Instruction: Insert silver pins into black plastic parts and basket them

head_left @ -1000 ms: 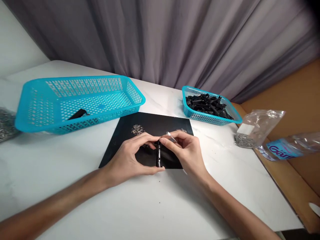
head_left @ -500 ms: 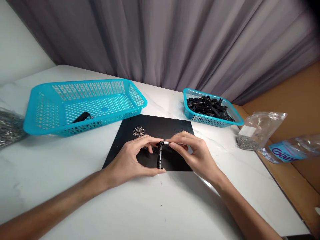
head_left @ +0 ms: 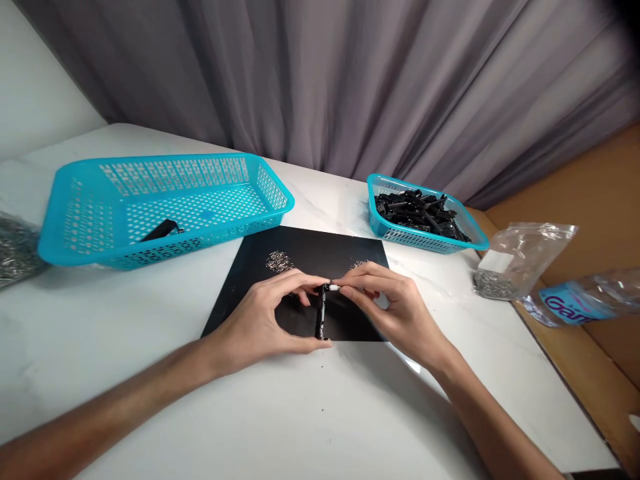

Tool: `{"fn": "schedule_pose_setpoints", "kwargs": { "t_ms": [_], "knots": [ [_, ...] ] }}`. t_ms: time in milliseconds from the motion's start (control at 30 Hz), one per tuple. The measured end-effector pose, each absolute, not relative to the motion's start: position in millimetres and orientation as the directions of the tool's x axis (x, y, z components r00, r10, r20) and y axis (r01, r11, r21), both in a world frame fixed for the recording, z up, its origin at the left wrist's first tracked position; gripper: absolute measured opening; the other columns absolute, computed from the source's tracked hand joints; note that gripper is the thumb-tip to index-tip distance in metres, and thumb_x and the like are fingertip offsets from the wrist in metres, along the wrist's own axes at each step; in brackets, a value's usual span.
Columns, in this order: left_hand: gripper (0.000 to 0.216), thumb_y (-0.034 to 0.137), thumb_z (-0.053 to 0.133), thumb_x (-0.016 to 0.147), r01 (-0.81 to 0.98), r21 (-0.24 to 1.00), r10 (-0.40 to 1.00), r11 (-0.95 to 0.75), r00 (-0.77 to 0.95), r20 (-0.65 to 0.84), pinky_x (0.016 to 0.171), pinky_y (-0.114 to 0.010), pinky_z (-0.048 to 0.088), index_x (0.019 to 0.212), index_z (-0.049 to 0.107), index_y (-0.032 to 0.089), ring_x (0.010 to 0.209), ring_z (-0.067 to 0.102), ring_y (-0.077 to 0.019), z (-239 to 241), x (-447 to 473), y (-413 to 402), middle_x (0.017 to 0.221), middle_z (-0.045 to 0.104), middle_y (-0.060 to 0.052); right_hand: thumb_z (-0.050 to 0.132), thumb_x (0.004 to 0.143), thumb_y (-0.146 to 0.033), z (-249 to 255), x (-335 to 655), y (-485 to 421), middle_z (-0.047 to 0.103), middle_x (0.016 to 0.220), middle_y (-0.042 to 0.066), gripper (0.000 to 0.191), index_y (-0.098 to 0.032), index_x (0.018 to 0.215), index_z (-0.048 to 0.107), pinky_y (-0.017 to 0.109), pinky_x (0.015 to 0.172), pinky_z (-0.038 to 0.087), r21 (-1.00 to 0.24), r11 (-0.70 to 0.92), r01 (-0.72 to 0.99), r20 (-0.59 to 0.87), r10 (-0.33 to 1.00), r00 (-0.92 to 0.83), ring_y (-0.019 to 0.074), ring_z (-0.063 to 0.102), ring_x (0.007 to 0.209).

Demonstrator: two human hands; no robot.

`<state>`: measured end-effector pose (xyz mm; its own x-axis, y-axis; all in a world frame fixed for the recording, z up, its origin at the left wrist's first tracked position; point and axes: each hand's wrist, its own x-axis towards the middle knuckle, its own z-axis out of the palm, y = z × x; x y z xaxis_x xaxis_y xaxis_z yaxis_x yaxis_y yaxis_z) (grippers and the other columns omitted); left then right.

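My left hand [head_left: 260, 320] pinches a narrow black clip part [head_left: 321, 317] between thumb and forefinger, holding it upright over a black mat [head_left: 260, 257]. My right hand [head_left: 395, 310] pinches a thin silver pin [head_left: 334, 288] and holds its tip against the top end of the black part. Both hands hover just above the mat's near edge. Two small heaps of silver metal bits lie on the mat, one [head_left: 279, 261] beyond my left hand, the other partly hidden behind my right fingers.
A large turquoise basket [head_left: 235, 217] at the left holds one black piece [head_left: 161, 230]. A smaller turquoise basket [head_left: 395, 230] at the back right is full of black parts. Plastic bags [head_left: 520, 257] of metal bits lie at the right; another bag [head_left: 15, 250] sits at the far left. The table's edge runs along the right.
My right hand lowered the silver pin from a raised tilt to lie level against the top of the black part. The left hand kept its grip; the view shifted slightly.
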<state>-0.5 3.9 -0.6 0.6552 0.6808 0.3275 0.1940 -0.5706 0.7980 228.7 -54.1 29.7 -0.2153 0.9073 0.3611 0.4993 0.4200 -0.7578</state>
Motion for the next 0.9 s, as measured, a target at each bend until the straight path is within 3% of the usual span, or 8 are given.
{"fn": "schedule_pose_setpoints", "kwargs": {
  "t_ms": [267,500,667,800,900],
  "knots": [
    [0.064,0.035,0.091,0.07,0.233,0.785,0.69,-0.574,0.653,0.311,0.085,-0.033,0.055,0.127,0.067,0.023,0.089,0.062,-0.0177,-3,-1,2,0.107,0.064,-0.003,0.057,0.101,-0.015,24,222,-57,0.069,0.099,0.006,0.025,-0.024,0.114,0.077,0.033,0.079,0.053,-0.704,0.469,0.533,0.409,0.882,-0.236,0.0177,0.063,0.091],
    [0.062,0.037,0.091,0.069,0.258,0.774,0.707,-0.578,0.632,0.317,0.084,-0.035,0.054,0.125,0.068,0.023,0.088,0.063,-0.0189,-4,-2,1,0.097,0.063,-0.002,0.052,0.104,-0.016,12,215,-55,0.067,0.096,0.007,0.025,-0.021,0.114,0.074,0.033,0.075,0.052,-0.63,0.531,0.566,0.485,0.839,-0.247,0.0177,0.062,0.086],
    [0.065,0.035,0.091,0.069,0.265,0.77,0.698,-0.58,0.649,0.302,0.086,-0.034,0.055,0.128,0.066,0.024,0.088,0.064,-0.0178,2,-4,3,0.109,0.067,-0.003,0.053,0.105,-0.026,20,220,-60,0.068,0.1,0.006,0.018,-0.02,0.104,0.069,0.03,0.079,0.05,-0.725,0.369,0.582,0.366,0.922,-0.128,0.0171,0.063,0.091],
    [0.061,0.029,0.089,0.071,0.279,0.759,0.706,-0.588,0.636,0.313,0.088,-0.035,0.056,0.126,0.063,0.023,0.094,0.066,-0.0197,4,0,-4,0.11,0.067,-0.003,0.062,0.1,-0.043,14,206,-71,0.064,0.087,0.002,0.024,-0.02,0.092,0.059,0.027,0.068,0.046,-0.854,0.172,0.491,0.208,0.978,0.019,0.0152,0.06,0.078],
    [0.062,0.027,0.085,0.077,0.278,0.758,0.702,-0.591,0.639,0.313,0.095,-0.038,0.055,0.131,0.055,0.026,0.108,0.065,-0.0222,6,3,-12,0.123,0.063,-0.005,0.067,0.095,-0.04,2,185,-76,0.063,0.084,0.001,0.023,-0.021,0.087,0.055,0.026,0.067,0.045,-0.847,0.208,0.49,0.259,0.965,0.037,0.0149,0.058,0.075]
  ]
}}
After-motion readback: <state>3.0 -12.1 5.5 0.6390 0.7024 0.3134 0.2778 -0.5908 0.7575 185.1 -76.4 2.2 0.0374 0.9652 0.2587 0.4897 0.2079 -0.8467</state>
